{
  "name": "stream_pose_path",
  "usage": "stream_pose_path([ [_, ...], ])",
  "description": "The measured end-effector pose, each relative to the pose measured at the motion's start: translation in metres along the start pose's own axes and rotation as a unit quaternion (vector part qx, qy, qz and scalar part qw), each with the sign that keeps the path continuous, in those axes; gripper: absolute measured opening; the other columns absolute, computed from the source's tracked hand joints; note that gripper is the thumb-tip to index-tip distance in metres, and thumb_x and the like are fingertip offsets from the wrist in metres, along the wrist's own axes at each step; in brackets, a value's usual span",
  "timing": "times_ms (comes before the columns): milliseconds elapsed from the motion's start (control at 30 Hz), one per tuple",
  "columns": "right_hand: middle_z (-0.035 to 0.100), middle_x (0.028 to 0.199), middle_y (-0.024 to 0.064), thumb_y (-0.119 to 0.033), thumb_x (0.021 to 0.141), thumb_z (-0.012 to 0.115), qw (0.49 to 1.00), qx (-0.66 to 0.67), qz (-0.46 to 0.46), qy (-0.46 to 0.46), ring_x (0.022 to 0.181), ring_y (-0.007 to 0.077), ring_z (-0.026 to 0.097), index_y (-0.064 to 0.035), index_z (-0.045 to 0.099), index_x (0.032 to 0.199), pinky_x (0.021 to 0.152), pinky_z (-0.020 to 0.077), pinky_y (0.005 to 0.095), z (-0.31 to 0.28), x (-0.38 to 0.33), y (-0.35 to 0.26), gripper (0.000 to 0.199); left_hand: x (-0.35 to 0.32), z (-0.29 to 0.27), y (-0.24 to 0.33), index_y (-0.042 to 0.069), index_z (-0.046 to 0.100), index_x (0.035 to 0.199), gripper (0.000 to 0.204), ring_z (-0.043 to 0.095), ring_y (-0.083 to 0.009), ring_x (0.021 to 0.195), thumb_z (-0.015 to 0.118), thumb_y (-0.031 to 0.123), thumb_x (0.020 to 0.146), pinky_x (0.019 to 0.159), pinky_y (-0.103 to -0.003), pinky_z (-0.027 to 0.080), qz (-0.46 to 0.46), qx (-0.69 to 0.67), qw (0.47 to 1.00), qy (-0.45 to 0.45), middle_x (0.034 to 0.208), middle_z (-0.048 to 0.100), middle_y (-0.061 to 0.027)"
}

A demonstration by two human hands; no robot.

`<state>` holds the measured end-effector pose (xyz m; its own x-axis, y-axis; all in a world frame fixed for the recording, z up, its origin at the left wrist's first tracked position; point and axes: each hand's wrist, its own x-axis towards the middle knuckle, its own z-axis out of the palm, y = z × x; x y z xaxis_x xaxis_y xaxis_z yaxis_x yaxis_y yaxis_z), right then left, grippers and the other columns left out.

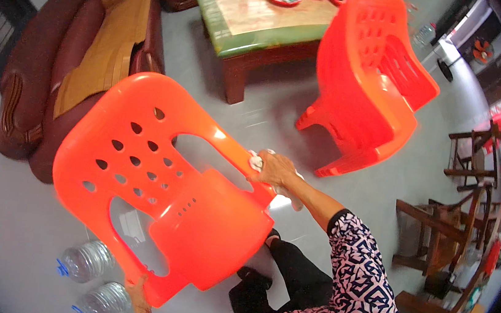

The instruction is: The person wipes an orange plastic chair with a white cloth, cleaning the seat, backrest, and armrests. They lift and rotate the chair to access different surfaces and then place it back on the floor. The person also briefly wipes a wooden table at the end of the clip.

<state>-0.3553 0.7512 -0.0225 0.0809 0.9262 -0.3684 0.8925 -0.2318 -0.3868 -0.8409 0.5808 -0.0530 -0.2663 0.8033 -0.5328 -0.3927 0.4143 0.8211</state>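
An orange-red plastic armchair (208,226) with teardrop holes in its backrest stands tilted in front of my legs. My left hand (137,295) grips the end of its near left armrest; part of that hand is cut by the dark rim and the chair. On the opposite armrest, my right hand (276,170) is closed around a crumpled white cloth (256,161) and presses it to the plastic. More of the cloth hangs below the right wrist. Farther right stands a stack of similar red chairs (349,100).
A low wooden table (235,74) with a green-edged top carries colourful plates and trays. To the left is a brown sofa (38,70) with a woven mat (106,41). Large clear bottles (87,261) stand by the chair's left side. Wooden chairs (441,221) line the right.
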Motion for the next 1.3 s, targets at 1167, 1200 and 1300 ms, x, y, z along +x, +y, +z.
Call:
stream_pose_path([
  [1167,0.061,0.092,0.0104,-0.046,0.064,0.077,0.981,0.022,0.120,0.152,0.081,0.0257,0.062,-0.0094,0.056,0.094,0.070,0.0484,0.0408,-0.051,0.015,0.042,0.052,0.157,0.117,0.085,-0.003,0.047,0.122,0.054,0.066,-0.0261,0.093,0.072,-0.003,0.075,0.079,-0.032,0.055,-0.074,0.103,0.984,-0.126,0.112,0.062,-0.0163],
  [1200,0.061,0.093,0.0102,-0.046,0.064,0.077,0.978,0.021,0.112,0.176,0.081,0.0259,0.062,-0.0089,0.056,0.097,0.070,0.0482,0.0392,-0.052,0.020,0.032,0.054,0.162,0.117,0.095,-0.003,0.047,0.121,0.053,0.066,-0.0255,0.093,0.072,-0.003,0.074,0.078,-0.032,0.055,-0.065,0.098,0.984,-0.131,0.112,0.062,-0.0162],
  [1300,0.062,0.094,0.0109,-0.045,0.067,0.078,0.980,0.042,0.073,0.181,0.085,0.0251,0.062,-0.0071,0.056,0.107,0.072,0.0478,0.0355,-0.048,0.010,0.044,0.059,0.116,0.110,0.073,-0.002,0.048,0.120,0.052,0.066,-0.0244,0.092,0.072,-0.004,0.074,0.078,-0.032,0.055,-0.036,0.101,0.989,-0.098,0.112,0.061,-0.0158],
])
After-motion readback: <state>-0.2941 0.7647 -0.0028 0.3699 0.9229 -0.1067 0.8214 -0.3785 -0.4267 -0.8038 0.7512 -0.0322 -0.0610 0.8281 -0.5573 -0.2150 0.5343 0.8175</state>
